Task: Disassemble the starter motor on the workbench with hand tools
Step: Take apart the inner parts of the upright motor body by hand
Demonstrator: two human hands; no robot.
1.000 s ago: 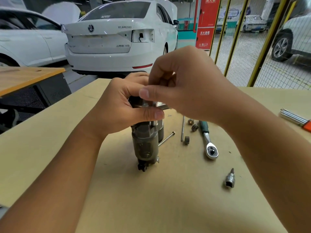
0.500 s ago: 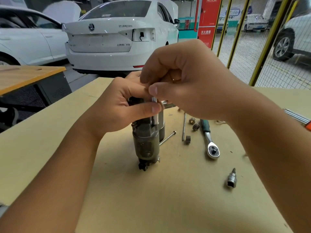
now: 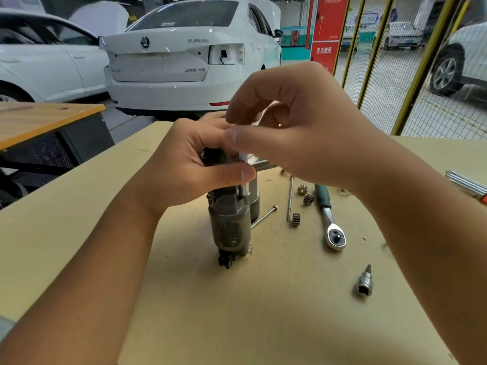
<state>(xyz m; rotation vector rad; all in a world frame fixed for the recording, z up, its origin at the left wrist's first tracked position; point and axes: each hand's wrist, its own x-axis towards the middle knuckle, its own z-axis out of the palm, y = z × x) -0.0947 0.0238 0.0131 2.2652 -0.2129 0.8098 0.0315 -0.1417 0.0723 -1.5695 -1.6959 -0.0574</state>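
On the garage workbench (image 3: 184,299), my left hand (image 3: 181,169) grips the upright starter motor (image 3: 230,222); my right hand (image 3: 297,138), just above, seems to pinch something unseen. Next, I'd lift the top part straight off.

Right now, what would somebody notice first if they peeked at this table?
Two hands in the middle: the left hand grips the top of an upright starter motor while the right hand works above it. To its right on the workbench lie a ratchet and small gears. Behind stands a white car.
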